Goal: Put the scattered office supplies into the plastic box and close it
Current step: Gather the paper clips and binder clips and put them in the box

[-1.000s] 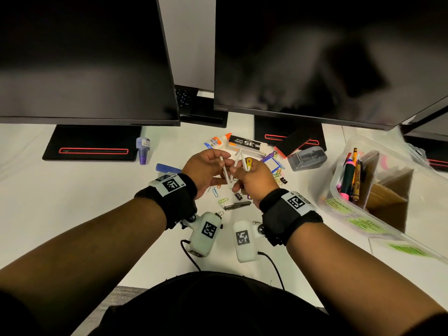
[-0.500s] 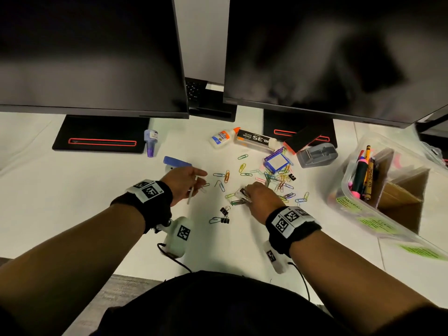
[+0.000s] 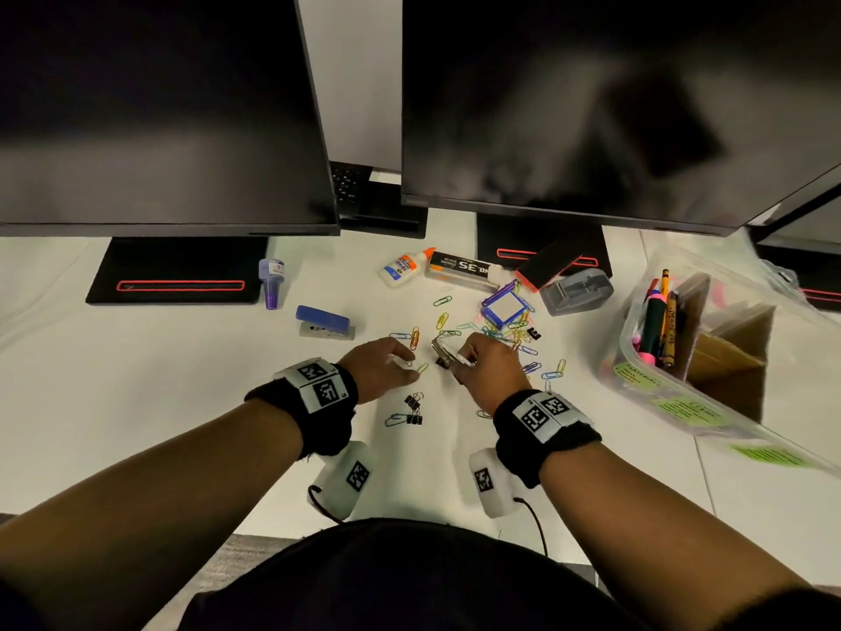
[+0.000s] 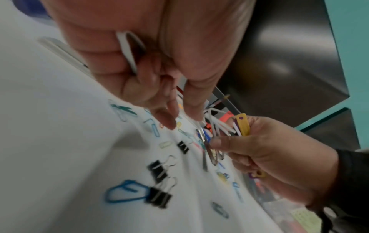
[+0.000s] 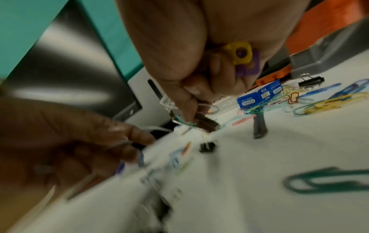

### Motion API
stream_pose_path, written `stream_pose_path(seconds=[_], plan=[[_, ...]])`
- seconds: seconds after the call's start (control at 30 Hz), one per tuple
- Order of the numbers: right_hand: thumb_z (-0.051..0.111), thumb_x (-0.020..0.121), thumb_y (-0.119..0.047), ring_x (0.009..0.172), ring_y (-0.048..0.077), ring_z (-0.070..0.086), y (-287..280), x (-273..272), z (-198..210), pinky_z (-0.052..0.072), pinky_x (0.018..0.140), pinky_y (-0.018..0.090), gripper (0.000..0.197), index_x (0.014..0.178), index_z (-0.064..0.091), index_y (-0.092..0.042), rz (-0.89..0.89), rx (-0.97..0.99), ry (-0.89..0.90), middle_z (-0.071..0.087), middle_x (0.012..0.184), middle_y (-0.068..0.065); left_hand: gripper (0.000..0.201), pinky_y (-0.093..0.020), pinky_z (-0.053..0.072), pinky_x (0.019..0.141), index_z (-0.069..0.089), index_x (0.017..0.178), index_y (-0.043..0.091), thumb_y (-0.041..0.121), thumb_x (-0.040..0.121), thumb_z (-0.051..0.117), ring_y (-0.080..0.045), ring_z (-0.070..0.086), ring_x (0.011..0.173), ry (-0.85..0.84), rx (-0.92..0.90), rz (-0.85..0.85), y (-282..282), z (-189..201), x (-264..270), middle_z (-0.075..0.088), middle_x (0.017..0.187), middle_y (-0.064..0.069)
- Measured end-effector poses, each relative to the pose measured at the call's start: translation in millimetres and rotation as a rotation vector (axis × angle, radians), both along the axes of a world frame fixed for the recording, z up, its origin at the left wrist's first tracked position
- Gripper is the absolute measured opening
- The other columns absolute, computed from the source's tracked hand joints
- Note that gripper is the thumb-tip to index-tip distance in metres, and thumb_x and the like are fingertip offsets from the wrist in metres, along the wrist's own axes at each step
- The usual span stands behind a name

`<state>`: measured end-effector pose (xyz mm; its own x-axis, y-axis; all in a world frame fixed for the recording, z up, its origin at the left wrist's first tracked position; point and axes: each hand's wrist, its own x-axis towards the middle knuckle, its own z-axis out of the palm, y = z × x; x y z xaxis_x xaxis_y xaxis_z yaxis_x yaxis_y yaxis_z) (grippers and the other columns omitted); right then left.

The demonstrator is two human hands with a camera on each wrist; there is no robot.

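Note:
Coloured paper clips (image 3: 443, 321) lie scattered on the white desk. My right hand (image 3: 459, 357) pinches a metal clip (image 3: 442, 352) just above the desk, and its curled fingers also hold white, yellow and purple clips (image 4: 242, 124). My left hand (image 3: 409, 362) is close beside it on the left. It keeps a white clip (image 4: 127, 50) tucked under its curled fingers, while thumb and forefinger reach down at a yellow paper clip (image 3: 422, 368). The clear plastic box (image 3: 637, 380) stands open at the right, with markers and cardboard dividers inside.
Black binder clips (image 3: 413, 409) lie near my wrists. Farther back are a blue stapler (image 3: 323, 322), a purple bottle (image 3: 271, 284), a glue bottle (image 3: 402, 268), a staples box (image 3: 459, 268), a blue clip box (image 3: 503, 307) and a grey tape dispenser (image 3: 575, 291). Two monitors overhang the back.
Both hands came down from mid-air to the desk. The right hand picked the metal clip up off the desk. The left hand moved right, up to the right hand.

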<state>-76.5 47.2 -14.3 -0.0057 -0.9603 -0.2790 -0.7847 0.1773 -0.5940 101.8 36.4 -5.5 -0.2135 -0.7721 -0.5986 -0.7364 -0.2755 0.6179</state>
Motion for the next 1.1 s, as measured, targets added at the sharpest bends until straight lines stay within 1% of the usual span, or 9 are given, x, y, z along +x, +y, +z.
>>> stream_pose_path(seconds=[0.13, 0.27, 0.43, 0.53, 0.67, 0.83, 0.9, 0.97, 1.1], plan=[[0.071, 0.078, -0.005, 0.034, 0.002, 0.04, -2, -4, 19, 0.03, 0.041, 0.015, 0.029, 0.062, 0.049, -0.014, -0.249, 0.104, -0.435, 0.046, 0.046, -0.008, 0.036, -0.029, 0.044, 0.086, 0.052, 0.119, 0.027, 0.017, 0.087, 0.064, -0.018, 0.058, 0.092, 0.32, -0.137, 0.083, -3, 19, -19, 0.065, 0.087, 0.006], [0.068, 0.079, 0.0, 0.035, 0.009, 0.037, 0, -20, 37, 0.031, 0.037, 0.016, 0.012, 0.084, 0.058, -0.005, -0.352, 0.188, -0.657, 0.049, 0.055, 0.006, 0.037, -0.02, 0.043, 0.083, 0.055, 0.122, 0.026, 0.018, 0.087, 0.064, -0.011, 0.058, 0.089, 0.37, -0.232, 0.113, -10, 31, -37, 0.065, 0.084, 0.007], [0.057, 0.083, 0.009, 0.03, 0.008, 0.034, 10, -32, 33, 0.029, 0.037, 0.015, 0.012, 0.078, 0.053, -0.002, -0.339, 0.201, -0.738, 0.049, 0.058, 0.014, 0.018, 0.002, 0.038, 0.059, 0.061, 0.107, 0.019, 0.016, 0.088, 0.062, 0.0, 0.052, 0.07, 0.389, -0.242, 0.084, -9, 31, -54, 0.057, 0.076, 0.011], [0.057, 0.083, 0.006, 0.037, 0.013, 0.036, 15, -32, 25, 0.031, 0.041, 0.018, 0.023, 0.068, 0.052, -0.01, -0.354, 0.172, -0.672, 0.049, 0.059, 0.011, 0.005, -0.007, 0.036, 0.046, 0.059, 0.09, 0.02, 0.017, 0.088, 0.062, 0.001, 0.048, 0.054, 0.449, -0.157, 0.128, -3, 22, -58, 0.058, 0.073, 0.006], [0.063, 0.082, -0.004, 0.04, 0.011, 0.043, 17, -22, 11, 0.036, 0.048, 0.022, 0.026, 0.062, 0.051, -0.018, -0.309, 0.12, -0.535, 0.051, 0.053, 0.001, 0.015, -0.018, 0.033, 0.054, 0.056, 0.074, 0.022, 0.02, 0.089, 0.061, -0.003, 0.046, 0.057, 0.384, -0.159, 0.13, -1, 8, -53, 0.06, 0.076, 0.003], [0.06, 0.083, -0.001, 0.037, 0.007, 0.048, 13, -8, 7, 0.039, 0.038, 0.015, 0.022, 0.07, 0.047, -0.013, -0.213, 0.196, -0.487, 0.056, 0.063, 0.006, 0.02, -0.024, 0.035, 0.079, 0.049, 0.073, 0.024, 0.018, 0.091, 0.056, -0.016, 0.051, 0.092, 0.214, -0.228, 0.167, -2, 3, -41, 0.059, 0.1, -0.001], [0.055, 0.087, -0.007, 0.061, 0.021, 0.061, 2, -14, 2, 0.053, 0.056, 0.026, 0.008, 0.083, 0.051, -0.013, -0.186, 0.169, -0.351, 0.066, 0.086, 0.013, 0.019, -0.017, 0.031, 0.08, 0.05, 0.073, 0.021, 0.015, 0.089, 0.059, -0.012, 0.048, 0.096, 0.157, -0.33, 0.245, -3, 6, -30, 0.053, 0.105, 0.001], [0.048, 0.091, -0.012, 0.095, 0.035, 0.062, -18, -27, -1, 0.052, 0.083, 0.038, 0.021, 0.111, 0.052, -0.007, -0.159, 0.093, -0.112, 0.065, 0.109, 0.018, 0.023, -0.018, 0.034, 0.078, 0.05, 0.068, 0.022, 0.012, 0.086, 0.062, -0.012, 0.049, 0.095, 0.111, -0.448, 0.274, -4, 7, -16, 0.05, 0.104, 0.003], [0.037, 0.097, -0.017, 0.114, 0.037, 0.055, -53, -48, 4, 0.044, 0.094, 0.039, 0.041, 0.137, 0.035, -0.011, -0.066, 0.056, 0.18, 0.057, 0.126, 0.02, 0.01, -0.024, 0.04, 0.074, 0.06, 0.075, 0.014, 0.016, 0.084, 0.065, -0.016, 0.05, 0.081, -0.06, -0.568, 0.254, -4, 11, 9, 0.043, 0.109, 0.002]])
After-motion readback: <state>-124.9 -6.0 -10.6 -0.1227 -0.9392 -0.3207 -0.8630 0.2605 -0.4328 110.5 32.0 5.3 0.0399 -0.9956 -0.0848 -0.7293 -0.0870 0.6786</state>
